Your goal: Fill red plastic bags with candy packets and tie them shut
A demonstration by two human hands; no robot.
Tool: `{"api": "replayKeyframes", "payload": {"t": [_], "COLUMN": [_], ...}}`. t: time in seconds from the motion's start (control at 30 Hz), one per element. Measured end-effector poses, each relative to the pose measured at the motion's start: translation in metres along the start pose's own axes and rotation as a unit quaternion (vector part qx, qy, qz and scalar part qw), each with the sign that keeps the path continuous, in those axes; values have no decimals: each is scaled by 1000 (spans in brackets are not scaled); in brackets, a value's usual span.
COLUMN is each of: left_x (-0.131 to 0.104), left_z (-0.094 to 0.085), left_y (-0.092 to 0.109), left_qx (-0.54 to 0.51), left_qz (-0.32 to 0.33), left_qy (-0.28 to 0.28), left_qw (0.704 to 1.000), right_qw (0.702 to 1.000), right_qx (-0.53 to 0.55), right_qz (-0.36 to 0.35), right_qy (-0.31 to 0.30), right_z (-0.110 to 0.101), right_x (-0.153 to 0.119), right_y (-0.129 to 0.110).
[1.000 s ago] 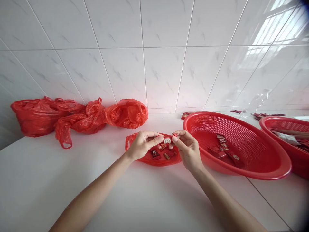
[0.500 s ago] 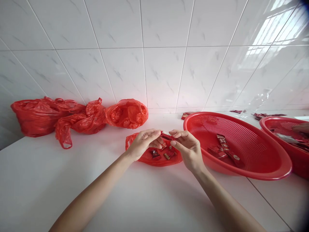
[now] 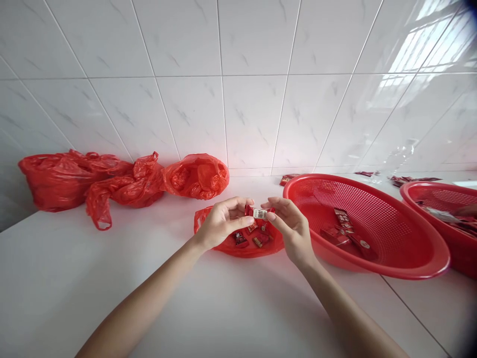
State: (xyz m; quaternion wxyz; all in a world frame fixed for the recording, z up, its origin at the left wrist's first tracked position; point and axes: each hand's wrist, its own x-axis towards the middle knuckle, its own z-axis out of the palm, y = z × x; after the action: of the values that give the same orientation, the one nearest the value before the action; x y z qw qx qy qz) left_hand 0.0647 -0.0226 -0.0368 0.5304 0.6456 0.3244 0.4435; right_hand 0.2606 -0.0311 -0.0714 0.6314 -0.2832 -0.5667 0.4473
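A small red wrapped candy with a pale printed label is held between my two hands. My left hand pinches its left end between thumb and fingers, and my right hand grips the right end. Below them lies a red plastic bag on the counter, with several wrapped candies on it, partly hidden by my fingers. To the right of my right hand stands a red perforated basket, holding several red packets at its bottom.
Crumpled red plastic bags line the wall at left, beside an open red bag. At far right another person's hand reaches into a second red basket. A clear plastic bottle and loose red packets lie behind the baskets.
The candy has been turned in my fingers, so its pale label now faces me. Both hands stay in nearly the same place. The other person's hand at far right has shifted slightly.
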Motion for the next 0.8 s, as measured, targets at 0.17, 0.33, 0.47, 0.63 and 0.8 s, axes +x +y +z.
{"api": "replayKeyframes", "payload": {"t": [0.17,0.33,0.47,0.63,0.8], "left_x": [0,1,2,3,-2], "left_z": [0,0,0,0,0], "left_y": [-2,-4,-6,-2,1], "left_qx": [0,-39,-93,-102,10], "left_qz": [14,15,10,-17,6], "left_qy": [43,55,67,78,43], "left_qw": [999,998,993,992,999], "right_qw": [1000,999,996,990,990], "right_qx": [8,33,72,63,27], "right_qz": [13,18,31,50,88], "right_qy": [-9,-14,-45,-119,-108], "right_z": [0,1,1,6,9], "right_x": [0,-1,-3,-6,-6], "right_y": [2,2,3,0,-1]}}
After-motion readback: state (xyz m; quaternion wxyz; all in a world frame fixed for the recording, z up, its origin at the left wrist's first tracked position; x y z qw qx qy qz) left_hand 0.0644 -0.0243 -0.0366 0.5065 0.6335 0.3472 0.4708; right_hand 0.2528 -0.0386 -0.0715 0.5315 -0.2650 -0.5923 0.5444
